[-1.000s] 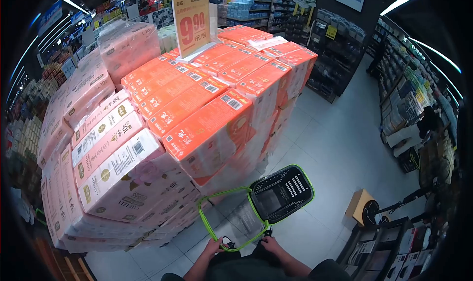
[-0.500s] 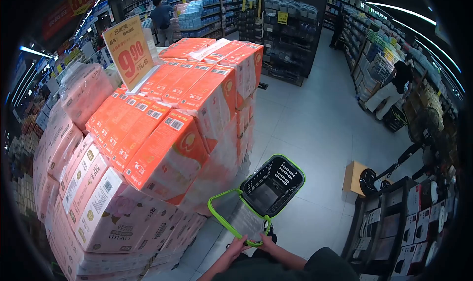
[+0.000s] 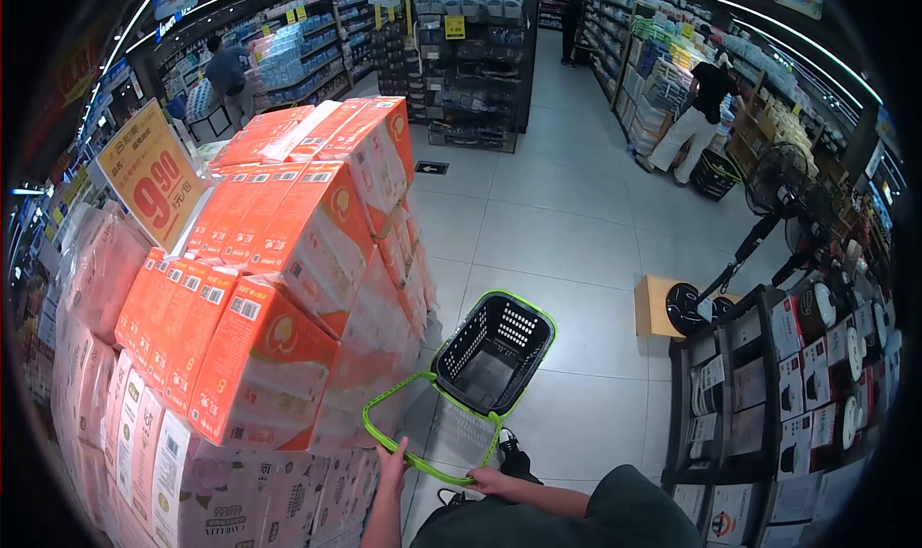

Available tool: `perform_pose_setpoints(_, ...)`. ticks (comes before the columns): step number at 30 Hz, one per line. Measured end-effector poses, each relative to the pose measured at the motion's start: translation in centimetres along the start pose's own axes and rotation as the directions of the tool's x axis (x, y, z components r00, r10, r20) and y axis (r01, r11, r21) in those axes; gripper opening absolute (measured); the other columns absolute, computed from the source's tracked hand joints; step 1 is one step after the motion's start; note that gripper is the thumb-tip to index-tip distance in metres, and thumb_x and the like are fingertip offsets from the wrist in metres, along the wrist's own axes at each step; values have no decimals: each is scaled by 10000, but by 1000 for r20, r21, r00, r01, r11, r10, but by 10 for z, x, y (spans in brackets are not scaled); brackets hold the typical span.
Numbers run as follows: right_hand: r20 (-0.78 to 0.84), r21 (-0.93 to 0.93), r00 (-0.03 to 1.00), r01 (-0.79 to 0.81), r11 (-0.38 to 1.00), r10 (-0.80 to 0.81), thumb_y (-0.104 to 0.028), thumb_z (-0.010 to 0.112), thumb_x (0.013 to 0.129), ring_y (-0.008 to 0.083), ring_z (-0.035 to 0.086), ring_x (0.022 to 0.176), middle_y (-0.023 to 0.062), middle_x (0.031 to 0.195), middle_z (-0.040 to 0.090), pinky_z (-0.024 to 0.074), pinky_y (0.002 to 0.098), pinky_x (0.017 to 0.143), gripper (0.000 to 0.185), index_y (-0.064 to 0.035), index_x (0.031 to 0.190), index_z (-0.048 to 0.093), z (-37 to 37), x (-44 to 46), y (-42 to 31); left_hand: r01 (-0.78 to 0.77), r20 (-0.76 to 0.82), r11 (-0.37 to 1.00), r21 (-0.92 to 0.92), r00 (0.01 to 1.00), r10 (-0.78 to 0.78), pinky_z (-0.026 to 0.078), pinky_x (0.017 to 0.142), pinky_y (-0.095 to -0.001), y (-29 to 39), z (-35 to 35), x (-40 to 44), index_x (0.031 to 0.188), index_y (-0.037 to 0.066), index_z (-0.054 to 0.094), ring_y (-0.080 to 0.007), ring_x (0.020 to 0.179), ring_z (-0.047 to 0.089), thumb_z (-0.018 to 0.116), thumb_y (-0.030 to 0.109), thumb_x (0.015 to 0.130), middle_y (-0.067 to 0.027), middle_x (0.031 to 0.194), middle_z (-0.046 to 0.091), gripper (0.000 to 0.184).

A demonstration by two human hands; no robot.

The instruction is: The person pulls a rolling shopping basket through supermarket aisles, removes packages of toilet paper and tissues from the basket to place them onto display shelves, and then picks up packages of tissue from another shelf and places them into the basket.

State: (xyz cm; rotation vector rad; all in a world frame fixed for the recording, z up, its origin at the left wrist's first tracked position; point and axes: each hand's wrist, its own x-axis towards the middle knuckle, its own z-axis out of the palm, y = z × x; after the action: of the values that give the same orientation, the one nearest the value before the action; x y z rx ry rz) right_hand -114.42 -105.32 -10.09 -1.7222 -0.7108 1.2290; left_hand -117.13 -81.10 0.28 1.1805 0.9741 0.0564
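Observation:
A black shopping basket [image 3: 482, 373] with a green rim hangs in front of my legs, tilted so that its inside shows; I see nothing in it. Its green handle [image 3: 376, 431] is swung toward me. On the left part of this handle my left hand [image 3: 392, 463] is closed, close to the stacked packs. Farther right along the same bar, my right hand [image 3: 488, 482] grips it near the basket's corner. Beside the basket on the left rise orange tissue packs [image 3: 252, 361] in a tall stack, with pink packs [image 3: 230, 495] below them.
A yellow price sign [image 3: 154, 178] stands on the stack. To the right are a shelf of boxed goods [image 3: 740, 394] and a pedestal fan [image 3: 735, 260] by a wooden block [image 3: 653, 306]. A person [image 3: 699, 116] bends near shelves ahead; another person [image 3: 229, 73] stands far left.
My hands have moved apart along the handle, the left one going left. The view has turned right, so the stack and basket now sit farther left.

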Motion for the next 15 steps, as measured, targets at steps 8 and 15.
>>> perform_pose_setpoints(8,-204,889,712,-154,432,672,-48,597,803,293,674,763,167,824,647,573,389,661,221,135,923,561,14,27,13,-330,112,703,630,934,339,526,682,-330,-11,-62,178,1407,0,183,-232,847,644,553,158,884,-222,1131,535,660)
perform_pose_setpoints(15,-656,626,457,-116,771,601,-42,602,798,254,660,666,188,839,640,554,348,570,372,54,1127,456,-44,-17,103,-207,281,616,760,959,-25,528,554,-376,-47,-19,113,1266,-13,253,-277,641,629,533,137,835,-232,943,563,535)
